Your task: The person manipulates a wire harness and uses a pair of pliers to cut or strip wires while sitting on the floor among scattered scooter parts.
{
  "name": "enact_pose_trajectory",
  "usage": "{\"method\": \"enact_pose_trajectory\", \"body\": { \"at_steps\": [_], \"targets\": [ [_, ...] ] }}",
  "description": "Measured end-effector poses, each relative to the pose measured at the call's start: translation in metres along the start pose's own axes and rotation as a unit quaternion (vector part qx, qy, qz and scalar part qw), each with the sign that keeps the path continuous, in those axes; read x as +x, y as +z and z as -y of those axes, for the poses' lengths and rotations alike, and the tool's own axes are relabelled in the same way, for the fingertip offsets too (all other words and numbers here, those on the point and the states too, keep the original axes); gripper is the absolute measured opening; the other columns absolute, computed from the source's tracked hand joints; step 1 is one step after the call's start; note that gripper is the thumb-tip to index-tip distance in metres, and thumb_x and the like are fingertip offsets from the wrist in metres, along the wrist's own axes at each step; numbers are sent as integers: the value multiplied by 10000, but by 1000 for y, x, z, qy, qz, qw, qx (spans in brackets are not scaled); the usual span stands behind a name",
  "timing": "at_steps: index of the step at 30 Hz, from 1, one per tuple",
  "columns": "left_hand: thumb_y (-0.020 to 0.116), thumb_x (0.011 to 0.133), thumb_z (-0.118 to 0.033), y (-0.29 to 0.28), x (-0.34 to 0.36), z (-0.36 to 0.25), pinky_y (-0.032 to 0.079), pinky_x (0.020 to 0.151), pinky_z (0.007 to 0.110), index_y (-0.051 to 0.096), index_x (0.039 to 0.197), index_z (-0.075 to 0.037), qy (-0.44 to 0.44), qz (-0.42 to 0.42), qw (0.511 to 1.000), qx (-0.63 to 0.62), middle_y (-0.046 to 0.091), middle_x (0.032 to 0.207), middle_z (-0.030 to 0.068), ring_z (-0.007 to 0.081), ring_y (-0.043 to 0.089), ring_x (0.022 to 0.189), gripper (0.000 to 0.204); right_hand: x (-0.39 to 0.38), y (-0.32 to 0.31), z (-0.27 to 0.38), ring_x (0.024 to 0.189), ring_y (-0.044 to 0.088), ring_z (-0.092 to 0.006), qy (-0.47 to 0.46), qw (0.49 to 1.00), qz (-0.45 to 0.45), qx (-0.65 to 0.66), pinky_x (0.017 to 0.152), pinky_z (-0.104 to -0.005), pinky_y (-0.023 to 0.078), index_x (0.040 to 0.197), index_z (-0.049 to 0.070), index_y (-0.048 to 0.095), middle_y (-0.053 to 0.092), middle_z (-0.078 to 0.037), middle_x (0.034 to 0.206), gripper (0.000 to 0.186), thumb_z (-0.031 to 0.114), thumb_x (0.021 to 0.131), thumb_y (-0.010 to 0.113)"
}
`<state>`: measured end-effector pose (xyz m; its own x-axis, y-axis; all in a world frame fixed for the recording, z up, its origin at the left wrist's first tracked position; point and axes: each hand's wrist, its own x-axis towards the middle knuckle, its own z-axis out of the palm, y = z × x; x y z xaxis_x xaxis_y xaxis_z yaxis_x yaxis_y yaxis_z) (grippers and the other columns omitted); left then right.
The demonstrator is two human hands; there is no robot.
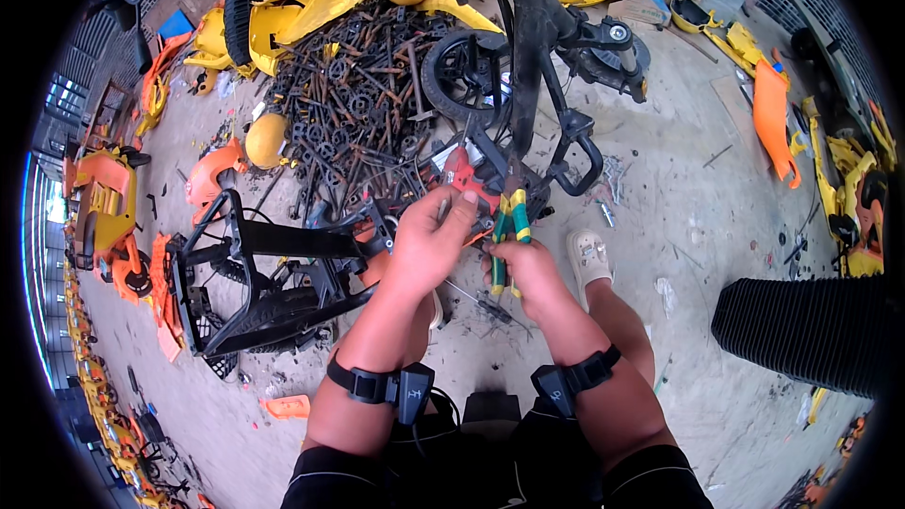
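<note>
My right hand is closed round the green and yellow handles of a pair of pliers. Their dark jaws point away from me, into the lower part of a black frame with wheels. Beside it, my left hand is closed, thumb pressed to the fingers, at a red part low on that frame. What its fingertips pinch is hidden. A small black wheel stands just beyond the red part.
A heap of rusty metal parts lies ahead on the left, with yellow shells behind. Another black frame rests by my left arm. At the right are an orange panel and a black ribbed object.
</note>
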<state>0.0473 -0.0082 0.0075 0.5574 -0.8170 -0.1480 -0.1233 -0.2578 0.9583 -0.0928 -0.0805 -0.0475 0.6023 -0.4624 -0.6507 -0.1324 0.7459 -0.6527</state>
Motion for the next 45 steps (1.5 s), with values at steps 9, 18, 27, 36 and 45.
{"method": "enact_pose_trajectory", "body": {
  "at_steps": [9, 18, 27, 36, 45],
  "targets": [
    [595, 886, -220, -6, 44, 10, 517, 744, 401, 620, 1084, -39, 26, 28, 987, 156, 680, 861, 198, 354, 681, 811, 269, 31, 5, 28, 669, 650, -227, 34, 999, 17, -21, 615, -335, 531, 962, -25, 634, 667, -125, 796, 182, 132, 880, 592],
    [605, 904, -190, 4, 88, 7, 521, 747, 343, 634, 1104, -22, 1, 125, 969, 211, 678, 945, 169, 250, 683, 799, 262, 59, 3, 49, 677, 653, -217, 24, 999, 3, -31, 612, -339, 524, 1005, -23, 616, 666, -116, 818, 184, 103, 883, 559],
    [558, 953, -174, 3, 74, -1, 495, 682, 276, 642, 1088, -37, 3, 71, 985, 160, 678, 897, 54, 113, 611, 728, 210, 46, 8, 46, 673, 659, -220, 31, 999, 10, -34, 619, -339, 540, 994, -31, 618, 670, -114, 802, 179, 92, 878, 561],
    [334, 1026, -276, -1, 47, 1, 357, 554, 242, 584, 1059, -24, -80, 13, 953, -292, 592, 819, 39, 112, 502, 674, 356, 15, -2, 22, 670, 655, -222, 30, 997, 38, -63, 634, -331, 536, 979, -17, 624, 668, -115, 785, 150, 105, 893, 602],
    [282, 1055, -467, 20, 28, -7, 338, 559, 263, 596, 1119, -24, -111, 14, 947, -302, 529, 758, 19, 117, 420, 617, 546, -5, -19, 13, 710, 659, -223, 32, 999, 17, -30, 656, -346, 535, 991, -8, 608, 668, -119, 811, 169, 122, 884, 630]
  ]
}}
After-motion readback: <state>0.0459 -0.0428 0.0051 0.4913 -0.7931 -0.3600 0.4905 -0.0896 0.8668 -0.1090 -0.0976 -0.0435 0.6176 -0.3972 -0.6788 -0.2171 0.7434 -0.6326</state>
